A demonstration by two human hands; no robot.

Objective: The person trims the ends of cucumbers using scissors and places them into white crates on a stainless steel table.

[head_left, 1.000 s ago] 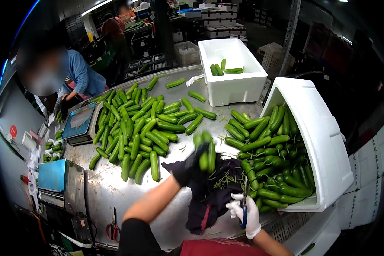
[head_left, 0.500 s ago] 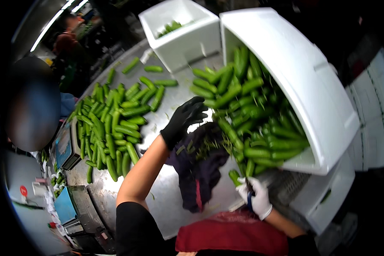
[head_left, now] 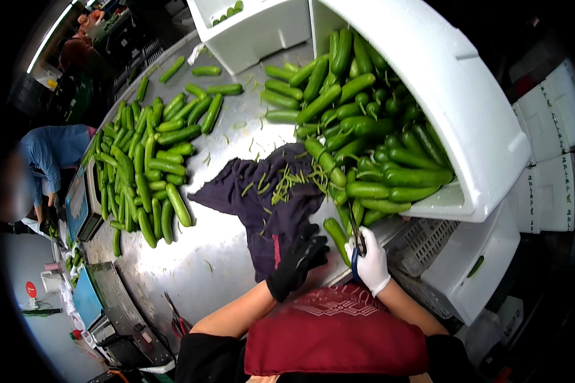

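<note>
My right hand [head_left: 370, 263], in a white glove, grips a pair of scissors [head_left: 355, 263] with blue handles, blades upward beside the nearest cucumbers. A single cucumber [head_left: 335, 239] lies just left of the blades. My left hand [head_left: 300, 260], in a black glove, is over the near part of a dark crumpled cloth [head_left: 233, 185]; its fingers are stretched out and hold nothing that I can see. Cut green stems [head_left: 292, 184] are scattered across that cloth. A heap of cucumbers [head_left: 370, 127] spills from a tipped white foam box [head_left: 441, 51]. Another pile of cucumbers [head_left: 144, 156] covers the table's left side.
At the far edge stands a second white foam box [head_left: 255, 41] with a few cucumbers inside. Scales [head_left: 124, 300] line the left side, near red-handled pliers or scissors [head_left: 179, 322]. A white crate [head_left: 428, 239] sits at the right. A co-worker in blue [head_left: 57, 150] bends at far left.
My left hand has drawn back from beside the cucumber heap to the near part of the cloth. The right hand still holds the scissors. The whole view has shifted.
</note>
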